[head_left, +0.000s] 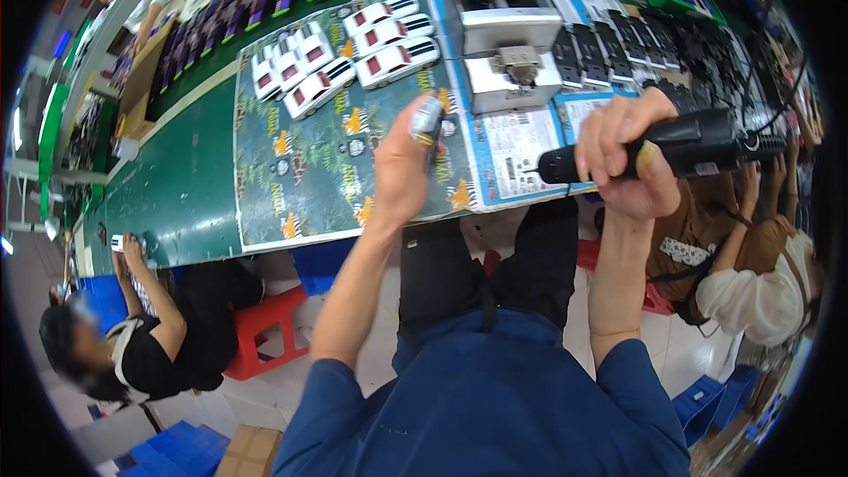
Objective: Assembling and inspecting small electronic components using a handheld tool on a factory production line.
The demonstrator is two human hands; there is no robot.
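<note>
My left hand (399, 178) is closed around a small toy car (427, 117), its silver-white end and dark side showing above the fingers. A black electric screwdriver (698, 143) lies in my closed right hand (629, 155), its tip pointing left toward the toy car but apart from it. Several white toy cars with red windows (389, 33) stand in two groups on a green printed mat (309, 168), beyond my left hand. Past the screwdriver, black toy-car bases (583, 53) lie in rows on the table.
A grey metal fixture (503, 26) stands at the back middle of the table. Behind the cars runs a belt with rows of purple and green parts (265, 0). Co-workers sit at the left (150, 318) and right (751, 274). A red stool (269, 336) is at the left.
</note>
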